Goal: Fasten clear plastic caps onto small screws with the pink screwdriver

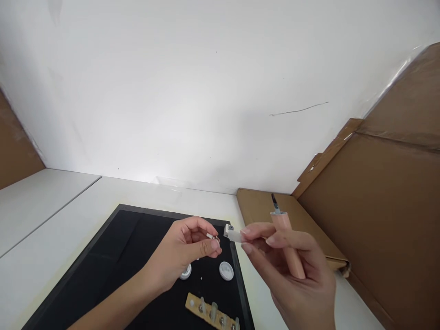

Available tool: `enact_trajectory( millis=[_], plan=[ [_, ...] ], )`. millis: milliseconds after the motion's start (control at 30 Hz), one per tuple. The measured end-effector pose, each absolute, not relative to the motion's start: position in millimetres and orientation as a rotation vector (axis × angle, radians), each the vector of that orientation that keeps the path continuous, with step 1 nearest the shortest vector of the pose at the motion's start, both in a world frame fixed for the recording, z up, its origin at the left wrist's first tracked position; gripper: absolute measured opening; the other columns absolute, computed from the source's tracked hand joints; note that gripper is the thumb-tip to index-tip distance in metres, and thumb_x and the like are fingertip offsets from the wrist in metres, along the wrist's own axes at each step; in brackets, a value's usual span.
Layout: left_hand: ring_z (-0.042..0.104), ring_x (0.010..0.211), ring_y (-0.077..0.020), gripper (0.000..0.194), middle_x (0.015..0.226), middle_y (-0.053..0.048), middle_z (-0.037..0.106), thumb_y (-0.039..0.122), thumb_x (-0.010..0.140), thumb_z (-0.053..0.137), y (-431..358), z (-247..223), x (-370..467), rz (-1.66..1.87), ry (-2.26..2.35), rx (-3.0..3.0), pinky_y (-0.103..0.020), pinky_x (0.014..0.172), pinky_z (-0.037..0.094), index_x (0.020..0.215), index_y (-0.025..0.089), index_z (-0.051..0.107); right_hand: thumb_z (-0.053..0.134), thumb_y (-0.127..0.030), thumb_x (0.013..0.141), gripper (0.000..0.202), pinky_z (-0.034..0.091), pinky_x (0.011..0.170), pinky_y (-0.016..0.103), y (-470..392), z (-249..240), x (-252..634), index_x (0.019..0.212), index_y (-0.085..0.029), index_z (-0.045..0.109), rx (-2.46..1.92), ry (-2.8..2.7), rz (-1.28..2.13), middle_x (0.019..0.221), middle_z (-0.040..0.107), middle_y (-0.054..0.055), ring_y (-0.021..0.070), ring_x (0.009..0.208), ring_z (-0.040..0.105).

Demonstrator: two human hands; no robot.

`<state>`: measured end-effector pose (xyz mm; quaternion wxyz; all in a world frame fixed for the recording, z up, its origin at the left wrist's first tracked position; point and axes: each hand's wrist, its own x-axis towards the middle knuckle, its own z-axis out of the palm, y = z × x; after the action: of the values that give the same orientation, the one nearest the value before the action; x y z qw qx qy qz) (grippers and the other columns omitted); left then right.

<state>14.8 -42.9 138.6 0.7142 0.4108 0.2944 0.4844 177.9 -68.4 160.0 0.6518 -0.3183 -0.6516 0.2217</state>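
Note:
My left hand (194, 245) is closed in a pinch on a small white-and-metal part (213, 237), mostly covered by the fingertips. Just to the right, my right hand (292, 266) grips a pale plastic piece (234, 235) with a white, partly metal end turned toward the left hand. Tucked in the same hand is a pink-handled tool (284, 224), its narrow dark tip pointing up; its exact kind is unclear. The two small parts are close but apart. Below, a tan strip (209, 312) bears several metal pieces with translucent tabs.
Under the hands lies a black mat (113, 256) on a white table (44, 220). A round white lid (226, 271) and a white cap (186, 272), partly hidden by my left hand, rest on it. Flat cardboard (261, 201) lies behind the right hand; a cardboard wall (388, 197) stands at right.

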Motion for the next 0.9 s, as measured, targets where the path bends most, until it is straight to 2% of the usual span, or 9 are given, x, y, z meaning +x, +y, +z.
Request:
enact_trajectory(
  millis=[267,400,600,900],
  plan=[
    [0.053,0.05,-0.0091,0.017,0.052,0.004,0.06,0.021,0.06,0.084,-51.6,140.4,19.4,1.156,0.743,1.109,-0.02,0.05,0.042,0.065,0.017,0.068,0.063,-0.003,0.079,0.025,0.058,0.06,0.026,-72.7,156.5,164.9,0.081,-0.026,0.055,-0.699,-1.577,0.56,0.08,0.068,0.001,0.0151,0.075,0.066],
    [0.056,0.055,-0.0115,0.01,0.058,0.001,0.064,0.024,0.068,0.078,-53.0,139.4,20.8,1.222,0.802,1.197,-0.022,0.054,0.045,0.066,0.018,0.07,0.06,0.001,0.079,0.027,0.056,0.061,0.024,-72.0,153.3,161.4,0.08,-0.026,0.055,-0.698,-1.615,0.521,0.08,0.065,-0.001,0.0137,0.076,0.065],
    [0.063,0.059,-0.014,0.002,0.068,-0.003,0.073,0.018,0.069,0.075,-53.1,138.7,22.6,1.366,0.871,1.336,-0.022,0.056,0.051,0.067,0.019,0.074,0.057,0.004,0.079,0.03,0.056,0.065,0.026,-71.4,152.4,161.6,0.081,-0.026,0.053,-0.672,-1.618,0.509,0.082,0.064,0.0,0.0141,0.077,0.063],
    [0.06,0.053,-0.0112,0.007,0.06,-0.003,0.07,0.013,0.069,0.073,-54.1,134.5,23.3,1.506,0.868,1.443,-0.018,0.047,0.045,0.063,0.017,0.075,0.056,0.007,0.076,0.033,0.057,0.069,0.027,-68.2,148.0,161.5,0.081,-0.025,0.053,-0.601,-1.632,0.485,0.082,0.063,-0.001,0.0135,0.079,0.064]
  ],
)
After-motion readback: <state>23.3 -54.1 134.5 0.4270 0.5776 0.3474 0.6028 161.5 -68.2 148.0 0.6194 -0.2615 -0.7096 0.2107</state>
